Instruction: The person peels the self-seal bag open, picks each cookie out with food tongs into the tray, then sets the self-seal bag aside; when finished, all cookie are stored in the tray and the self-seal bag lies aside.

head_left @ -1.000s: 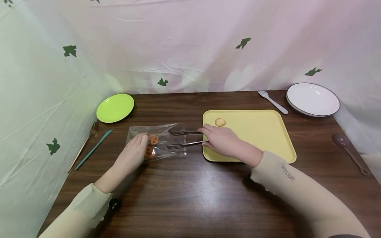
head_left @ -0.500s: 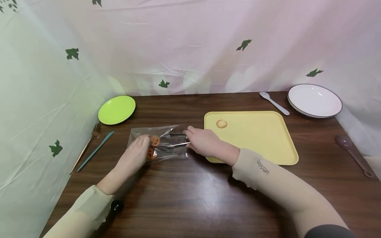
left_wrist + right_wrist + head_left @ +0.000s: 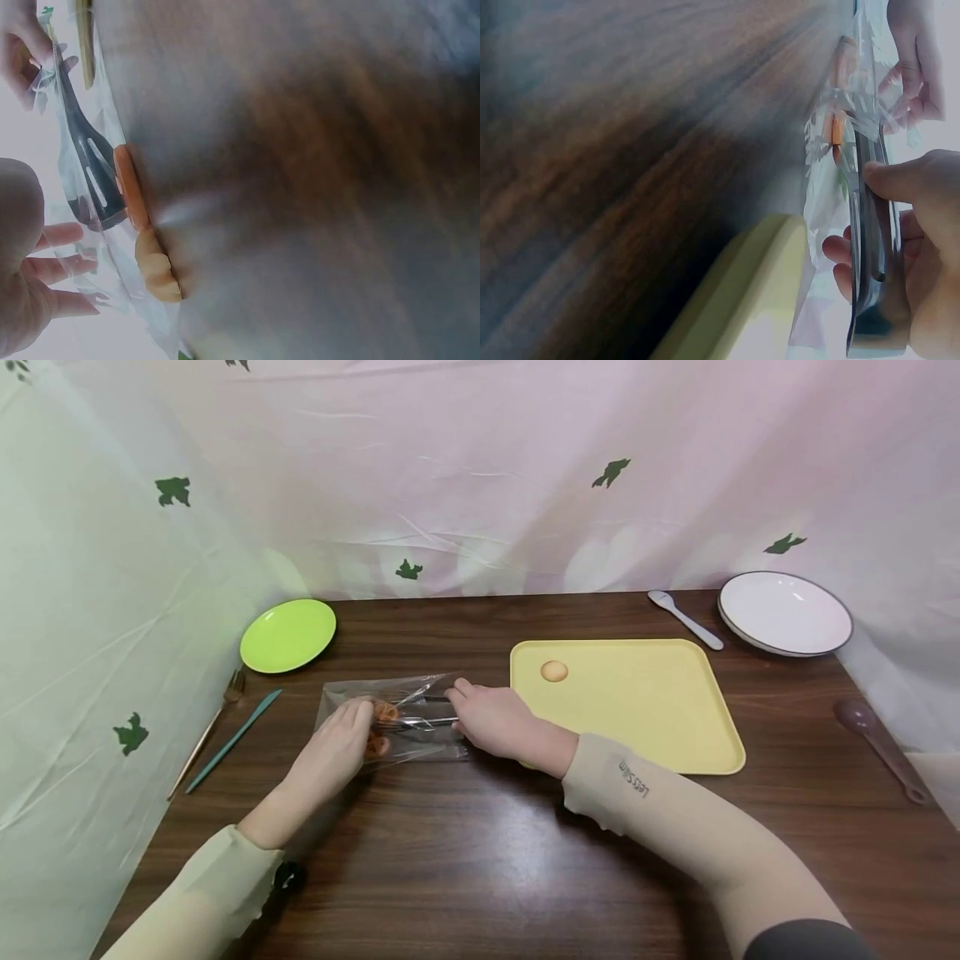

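In the left wrist view, the fingers of the left hand are being shown at the clear film; in the head view they are being hidden by the hand's back. The bag is being pinched there. In that wrist view, the orange snacks are being seen edge-on beside the tongs; from above, their faces are being partly shown. By the right hand the tongs are being gripped, the thumb's hold being revealed only by the right wrist view. The biscuit on the yellow tray is being shown by the head view alone. Between the hands, which are being held apart, the bag is lying at two o'clock from the left and nine o'clock from the right.
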`<state>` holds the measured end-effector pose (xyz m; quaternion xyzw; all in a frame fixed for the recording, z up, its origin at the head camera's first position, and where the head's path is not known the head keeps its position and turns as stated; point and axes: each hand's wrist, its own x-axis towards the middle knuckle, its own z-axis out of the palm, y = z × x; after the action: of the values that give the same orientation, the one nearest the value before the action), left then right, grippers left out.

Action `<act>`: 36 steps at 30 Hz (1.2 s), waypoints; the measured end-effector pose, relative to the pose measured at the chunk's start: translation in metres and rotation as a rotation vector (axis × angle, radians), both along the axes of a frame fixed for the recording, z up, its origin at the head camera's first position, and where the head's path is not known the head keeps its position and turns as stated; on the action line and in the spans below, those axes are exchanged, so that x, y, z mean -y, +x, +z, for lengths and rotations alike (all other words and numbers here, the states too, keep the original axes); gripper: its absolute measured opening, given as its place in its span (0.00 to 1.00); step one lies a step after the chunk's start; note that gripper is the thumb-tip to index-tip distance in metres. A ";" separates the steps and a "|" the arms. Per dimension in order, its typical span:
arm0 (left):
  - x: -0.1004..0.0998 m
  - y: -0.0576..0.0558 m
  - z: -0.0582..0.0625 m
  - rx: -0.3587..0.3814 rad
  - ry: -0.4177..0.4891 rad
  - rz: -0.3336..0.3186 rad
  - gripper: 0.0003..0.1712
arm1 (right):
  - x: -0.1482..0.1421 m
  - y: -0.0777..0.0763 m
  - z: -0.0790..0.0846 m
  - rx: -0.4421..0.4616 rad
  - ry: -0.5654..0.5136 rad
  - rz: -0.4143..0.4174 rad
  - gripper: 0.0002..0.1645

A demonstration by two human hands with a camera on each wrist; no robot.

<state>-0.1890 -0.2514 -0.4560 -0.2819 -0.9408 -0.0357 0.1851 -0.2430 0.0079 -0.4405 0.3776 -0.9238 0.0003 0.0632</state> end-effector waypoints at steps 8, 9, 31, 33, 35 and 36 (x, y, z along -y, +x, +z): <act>-0.001 -0.001 0.001 0.017 -0.001 0.009 0.07 | 0.000 0.001 -0.003 -0.016 -0.028 -0.003 0.24; 0.000 -0.001 0.000 0.015 0.000 0.007 0.07 | 0.000 0.001 -0.002 -0.014 -0.029 -0.003 0.24; 0.000 -0.002 0.002 0.025 0.000 0.028 0.12 | -0.027 0.007 0.009 -0.013 -0.044 -0.007 0.25; 0.001 -0.001 0.001 0.020 -0.001 0.023 0.11 | -0.032 0.009 0.010 -0.012 -0.055 -0.007 0.25; 0.001 0.000 0.000 0.018 0.000 0.016 0.10 | -0.037 0.012 0.011 -0.011 -0.060 -0.004 0.25; 0.002 0.000 0.000 0.021 -0.002 0.015 0.10 | -0.040 0.014 0.012 -0.008 -0.062 -0.003 0.25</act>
<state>-0.1893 -0.2533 -0.4563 -0.2745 -0.9448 -0.0361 0.1751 -0.2288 0.0481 -0.4286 0.3740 -0.9237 0.0274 0.0787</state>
